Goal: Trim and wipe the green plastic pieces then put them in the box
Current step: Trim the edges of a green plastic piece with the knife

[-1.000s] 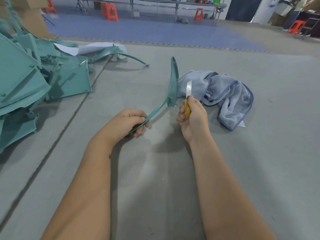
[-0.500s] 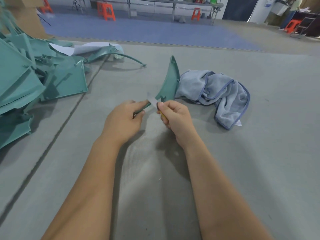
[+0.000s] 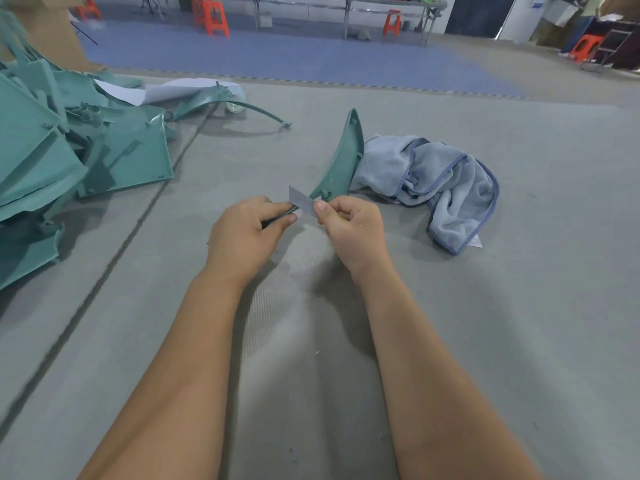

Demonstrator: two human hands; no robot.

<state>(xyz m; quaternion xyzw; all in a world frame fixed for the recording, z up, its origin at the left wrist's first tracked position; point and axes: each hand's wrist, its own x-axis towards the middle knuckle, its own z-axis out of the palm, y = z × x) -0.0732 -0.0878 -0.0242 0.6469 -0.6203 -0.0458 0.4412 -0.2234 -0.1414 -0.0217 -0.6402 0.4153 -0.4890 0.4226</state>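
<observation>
Trimming shot, basically: a curved green plastic piece (image 3: 341,162) is gripped at its narrow lower end by the left hand (image 3: 242,237), fingers curled round it, with the pointed tip sticking up above the grey mat (image 3: 311,375). A knife (image 3: 303,202) with a yellow handle is clutched in the right hand (image 3: 351,230), and the flat blade is laid against the piece's edge right between both hands. A crumpled blue-grey cloth (image 3: 436,181) is seen just beside the piece. More green plastic pieces (image 3: 69,157) are heaped at the mat's left edge.
</observation>
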